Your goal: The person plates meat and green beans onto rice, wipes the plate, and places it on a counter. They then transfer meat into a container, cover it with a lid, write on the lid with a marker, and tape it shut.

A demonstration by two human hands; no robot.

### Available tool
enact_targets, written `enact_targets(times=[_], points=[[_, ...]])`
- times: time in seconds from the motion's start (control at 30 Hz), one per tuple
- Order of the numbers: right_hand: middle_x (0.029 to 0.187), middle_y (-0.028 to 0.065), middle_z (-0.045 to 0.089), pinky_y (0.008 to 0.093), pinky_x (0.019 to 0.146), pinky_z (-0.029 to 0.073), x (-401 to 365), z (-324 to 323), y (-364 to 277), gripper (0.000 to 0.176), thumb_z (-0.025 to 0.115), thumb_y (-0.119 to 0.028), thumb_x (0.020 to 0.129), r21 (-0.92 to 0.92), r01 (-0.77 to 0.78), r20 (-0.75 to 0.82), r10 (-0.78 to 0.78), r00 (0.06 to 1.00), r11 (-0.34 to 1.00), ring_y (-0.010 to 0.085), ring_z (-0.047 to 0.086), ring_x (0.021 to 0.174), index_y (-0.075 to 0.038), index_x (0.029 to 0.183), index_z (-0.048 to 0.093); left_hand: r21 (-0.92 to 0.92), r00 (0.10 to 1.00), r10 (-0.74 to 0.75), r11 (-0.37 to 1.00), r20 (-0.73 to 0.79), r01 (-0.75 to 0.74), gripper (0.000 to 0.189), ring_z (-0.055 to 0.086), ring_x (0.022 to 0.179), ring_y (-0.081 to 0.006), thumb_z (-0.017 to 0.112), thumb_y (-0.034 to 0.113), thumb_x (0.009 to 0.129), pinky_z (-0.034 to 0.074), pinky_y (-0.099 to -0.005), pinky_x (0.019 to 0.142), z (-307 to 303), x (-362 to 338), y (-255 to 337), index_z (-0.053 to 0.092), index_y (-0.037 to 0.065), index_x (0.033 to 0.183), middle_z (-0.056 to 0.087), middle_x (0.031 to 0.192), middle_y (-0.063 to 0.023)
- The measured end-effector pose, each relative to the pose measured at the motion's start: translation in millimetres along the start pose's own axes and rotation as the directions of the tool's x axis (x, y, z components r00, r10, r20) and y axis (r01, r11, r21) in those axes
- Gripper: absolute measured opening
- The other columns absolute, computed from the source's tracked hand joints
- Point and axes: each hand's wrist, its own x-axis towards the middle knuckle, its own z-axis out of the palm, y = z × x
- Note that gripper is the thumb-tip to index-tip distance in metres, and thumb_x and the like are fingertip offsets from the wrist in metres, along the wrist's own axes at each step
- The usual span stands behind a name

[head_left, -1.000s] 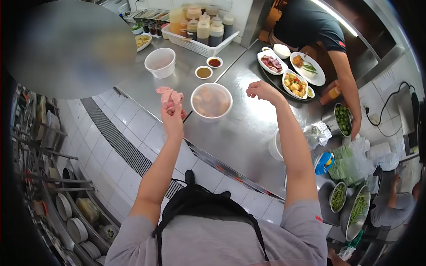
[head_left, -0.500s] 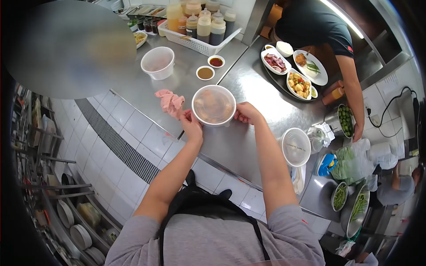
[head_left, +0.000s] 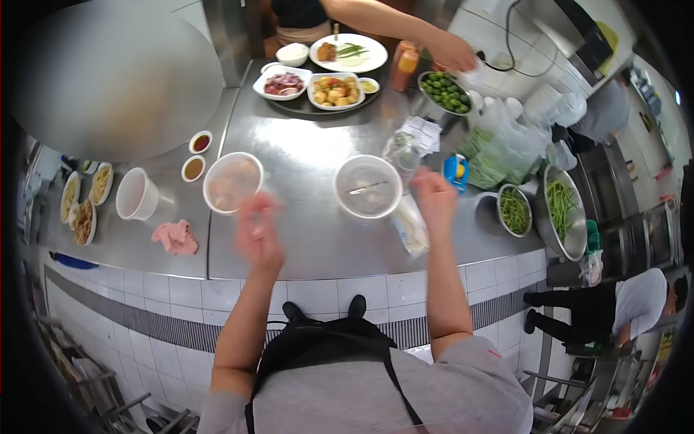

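Note:
My left hand (head_left: 258, 230), smeared by motion, is over the steel counter at the lower right side of a lidded white tub (head_left: 233, 182) with light brown food inside. My right hand (head_left: 436, 199), also blurred with its fingers bent, is to the right of a second round tub (head_left: 368, 186) with a clear top and dark marks on it. Beside this hand lies a flat clear plastic packet (head_left: 412, 231); a blue dispenser (head_left: 455, 172) is just past the fingers. A crumpled pink cloth (head_left: 175, 237) rests on the counter to the left.
A dark tray (head_left: 325, 108) with filled dishes stands at the back, near a co-worker's arm (head_left: 394, 25) reaching over green limes (head_left: 446, 92). Sauce cups (head_left: 194, 168) and an uncovered white tub (head_left: 137, 194) are left. Bowls of green beans (head_left: 562, 213) and bagged greens (head_left: 506, 155) are right.
My view has turned right. Both hands have let go of the lidded tub, which now stands on the counter; my right hand has moved right, past the second tub.

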Motion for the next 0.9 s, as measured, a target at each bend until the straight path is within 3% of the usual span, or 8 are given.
enact_targets(times=[0.03,0.07,0.2,0.33,0.5,0.67,0.87,0.9], points=[[0.058,-0.003,0.05,0.0198,0.046,0.032,13.0,-41.7,15.5,0.018,0.053,-0.016,0.085,0.031,-0.318,-0.041,0.319,0.947,0.948,0.005,0.041,0.049,-0.006,0.073,0.064,-0.261,0.963,-0.237,0.929,0.126,0.262,0.02,0.055,0.07,-0.0126,0.044,-0.003,0.084,0.048,-0.0266,0.061,34.7,0.2,14.6,0.054,0.0,0.101,0.056,0.084,-0.009],[0.06,-0.0031,0.049,0.0212,0.045,0.031,23.9,-75.0,43.1,0.019,0.054,-0.02,0.084,0.118,-0.401,-0.141,0.415,0.899,0.909,0.0064,0.04,0.049,-0.008,0.073,0.064,-0.11,0.911,-0.307,0.931,0.275,0.347,0.015,0.056,0.065,-0.0133,0.05,0.006,0.085,0.047,-0.0249,0.061,71.0,1.1,22.8,0.057,0.003,0.098,0.057,0.08,-0.0062],[0.07,-0.0021,0.048,0.0188,0.043,0.027,37.0,-123.8,101.7,0.023,0.058,-0.03,0.08,0.258,-0.693,-0.243,0.739,0.628,0.673,0.0067,0.04,0.052,-0.009,0.075,0.063,-0.084,0.744,-0.223,0.933,0.631,0.351,0.041,0.059,0.076,-0.0203,0.063,0.006,0.073,0.048,-0.0284,0.07,224.4,-29.1,-6.7,0.051,0.008,0.111,0.052,0.098,-0.0111],[0.068,-0.0024,0.046,0.0228,0.04,0.025,46.0,-127.8,118.3,0.032,0.061,-0.042,0.074,0.13,-0.86,0.02,0.866,0.5,0.494,0.0084,0.036,0.049,-0.01,0.075,0.064,0.215,0.704,-0.402,0.914,0.585,0.343,0.043,0.058,0.078,-0.0235,0.07,0.012,0.067,0.047,-0.0322,0.071,304.1,-67.8,-59.4,0.054,0.008,0.107,0.048,0.104,-0.0142],[0.061,-0.0019,0.045,0.0249,0.043,0.027,54.2,-125.2,131.6,0.028,0.07,-0.032,0.067,0.134,-0.899,0.021,0.906,0.424,0.417,0.0093,0.038,0.05,-0.006,0.073,0.063,0.327,0.7,-0.482,0.875,0.526,0.357,0.032,0.06,0.065,-0.0192,0.073,0.014,0.065,0.048,-0.03,0.058,336.3,-92.2,-88.9,0.062,0.006,0.093,0.053,0.09,-0.0126],[0.079,0.0064,0.061,0.0225,0.069,0.037,54.6,-123.6,82.5,0.011,0.066,-0.01,0.071,0.299,-0.774,0.005,0.81,0.586,0.558,0.0113,0.052,0.07,-0.001,0.076,0.062,0.239,0.684,-0.489,0.87,0.541,0.432,0.029,0.062,0.062,-0.0183,0.074,0.014,0.063,0.047,-0.0296,0.055,336.2,-87.6,-90.1,0.063,0.004,0.087,0.054,0.085,-0.0109],[0.074,0.0036,0.058,0.0249,0.065,0.039,-88.4,-156.0,33.5,0.012,0.061,-0.011,0.077,0.33,-0.542,0.011,0.571,0.821,0.773,0.0104,0.05,0.071,-0.002,0.073,0.057,0.239,0.755,-0.405,0.914,0.515,0.327,0.029,0.061,0.063,-0.0199,0.073,0.016,0.064,0.047,-0.0289,0.056,334.2,-88.9,-91.4,0.063,0.003,0.087,0.055,0.086,-0.0115],[0.074,0.0001,0.049,0.0221,0.066,0.037,-113.9,-162.5,15.6,0.013,0.058,-0.006,0.079,0.153,-0.544,0.05,0.543,0.838,0.825,0.0093,0.045,0.071,-0.003,0.069,0.05,0.243,0.755,-0.411,0.912,0.511,0.331,0.029,0.061,0.063,-0.0199,0.073,0.016,0.064,0.047,-0.0289,0.056,333.9,-90.7,-93.4,0.063,0.003,0.087,0.055,0.086,-0.0115]])
